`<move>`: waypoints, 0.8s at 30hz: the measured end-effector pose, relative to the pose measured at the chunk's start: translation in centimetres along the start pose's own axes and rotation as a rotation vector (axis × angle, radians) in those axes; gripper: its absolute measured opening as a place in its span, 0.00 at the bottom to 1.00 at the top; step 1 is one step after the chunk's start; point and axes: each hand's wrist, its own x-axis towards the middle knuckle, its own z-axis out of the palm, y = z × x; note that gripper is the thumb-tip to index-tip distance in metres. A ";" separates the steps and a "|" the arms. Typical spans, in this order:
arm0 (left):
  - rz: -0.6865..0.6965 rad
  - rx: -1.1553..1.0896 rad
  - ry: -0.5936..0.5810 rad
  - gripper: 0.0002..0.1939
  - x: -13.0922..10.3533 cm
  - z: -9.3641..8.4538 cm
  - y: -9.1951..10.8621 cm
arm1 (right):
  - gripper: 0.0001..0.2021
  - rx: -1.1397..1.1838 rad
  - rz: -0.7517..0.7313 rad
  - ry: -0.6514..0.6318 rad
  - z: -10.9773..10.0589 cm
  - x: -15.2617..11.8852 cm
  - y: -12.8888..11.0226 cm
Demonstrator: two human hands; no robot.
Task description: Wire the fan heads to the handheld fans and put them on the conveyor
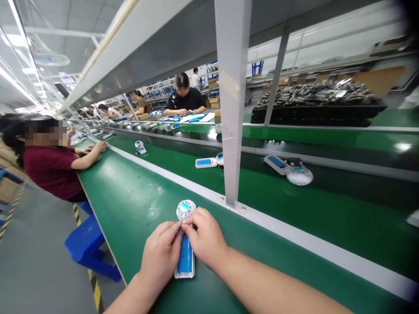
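Observation:
A white, opened handheld fan (185, 257) lies on the green bench, its round head (186, 209) pointing away from me. A long blue block, like a battery, fills its handle. My left hand (162, 248) is closed at the left side of the neck, thumb and forefinger pinching a small thin piece whose kind I cannot make out. Opposite it, my right hand (206, 237) bends over the neck with thumb and fingers pressed together. Both sets of fingertips meet there and hide the part between them.
A metal post (231, 109) rises just beyond my hands from a pale rail (170, 176). Behind it, a green conveyor (262, 205) carries more opened fans (288, 169). Black trays (310, 115) heaped with small parts stand far right. A co-worker in a red shirt (49, 170) sits left, near a blue stool (87, 237).

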 end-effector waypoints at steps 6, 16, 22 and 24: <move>-0.303 0.070 -0.056 0.12 9.3 -0.9 -5.8 | 0.08 -0.001 0.066 0.071 -0.1 0.8 0.1; -0.121 0.321 -0.101 0.19 27.2 4.7 -7.9 | 0.18 0.000 0.003 0.007 0.2 0.5 0.4; -0.114 0.381 -0.285 0.18 28.3 7.8 -5.8 | 0.16 -0.020 0.097 0.072 -0.1 0.8 0.4; -0.133 0.397 -0.333 0.18 27.5 6.8 -5.4 | 0.15 -0.011 0.120 0.107 -0.1 1.0 0.4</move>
